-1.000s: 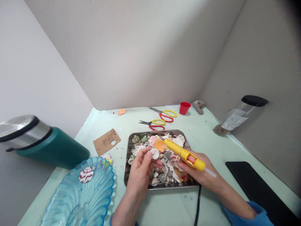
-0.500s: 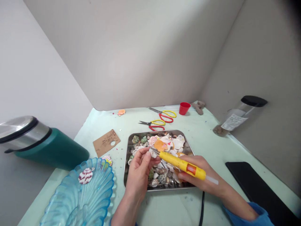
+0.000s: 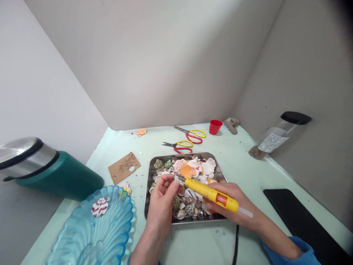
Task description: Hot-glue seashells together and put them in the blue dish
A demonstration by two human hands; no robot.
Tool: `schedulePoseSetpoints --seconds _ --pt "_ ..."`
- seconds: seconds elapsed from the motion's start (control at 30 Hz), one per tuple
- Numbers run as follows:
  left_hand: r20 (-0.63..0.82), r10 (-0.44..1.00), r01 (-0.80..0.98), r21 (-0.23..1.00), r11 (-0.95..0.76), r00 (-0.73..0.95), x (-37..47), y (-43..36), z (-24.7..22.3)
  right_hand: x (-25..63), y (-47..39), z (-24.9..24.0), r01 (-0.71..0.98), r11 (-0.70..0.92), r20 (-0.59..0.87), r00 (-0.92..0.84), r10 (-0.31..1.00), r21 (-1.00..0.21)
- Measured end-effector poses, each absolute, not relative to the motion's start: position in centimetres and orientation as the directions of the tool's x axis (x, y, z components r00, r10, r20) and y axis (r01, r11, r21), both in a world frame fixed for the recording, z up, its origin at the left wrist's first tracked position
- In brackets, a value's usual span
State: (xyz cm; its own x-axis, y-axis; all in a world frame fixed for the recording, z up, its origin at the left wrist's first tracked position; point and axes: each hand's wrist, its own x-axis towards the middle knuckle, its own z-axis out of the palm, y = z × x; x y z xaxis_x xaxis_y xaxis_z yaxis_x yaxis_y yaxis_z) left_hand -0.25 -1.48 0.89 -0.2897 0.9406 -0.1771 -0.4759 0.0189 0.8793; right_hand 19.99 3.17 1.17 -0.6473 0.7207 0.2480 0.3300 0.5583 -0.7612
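Note:
In my right hand is a yellow hot glue gun, its clear glue stick poking out of the back and its nozzle pointing left. My left hand pinches a small whitish piece, seemingly a shell, right at the nozzle; fingers hide part of it. Both hands hover over a metal tray heaped with shells. Among these are an orange scallop shell, white flat ones, green spiral ones and speckled ones.
At left, a blue scalloped dish holds a maroon-striped shell, beside a green tumbler. Beyond the tray lie two scissors, a brown card and a red cup. Rightward are a clear jar and a black object.
The glue gun has shifted slightly left and its nozzle now sits closer to my left fingertips. The piece in my left hand looks turned, showing less of its face.

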Motion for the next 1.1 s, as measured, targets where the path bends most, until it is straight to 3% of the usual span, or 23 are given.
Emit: schedulePoseSetpoints --seconds 0.47,1.1 --pt "-0.199 0.936 -0.525 0.851 0.018 -0.291 -0.2 -1.3 0.9 19.9 3.1 1.0 0.326 0.546 0.252 -0.631 0.734 -0.772" --pt "-0.193 0.97 -0.683 0.729 0.039 -0.15 -0.5 -1.5 1.6 20.4 3.3 -0.3 0.297 0.368 0.178 -0.513 0.84 -0.881"
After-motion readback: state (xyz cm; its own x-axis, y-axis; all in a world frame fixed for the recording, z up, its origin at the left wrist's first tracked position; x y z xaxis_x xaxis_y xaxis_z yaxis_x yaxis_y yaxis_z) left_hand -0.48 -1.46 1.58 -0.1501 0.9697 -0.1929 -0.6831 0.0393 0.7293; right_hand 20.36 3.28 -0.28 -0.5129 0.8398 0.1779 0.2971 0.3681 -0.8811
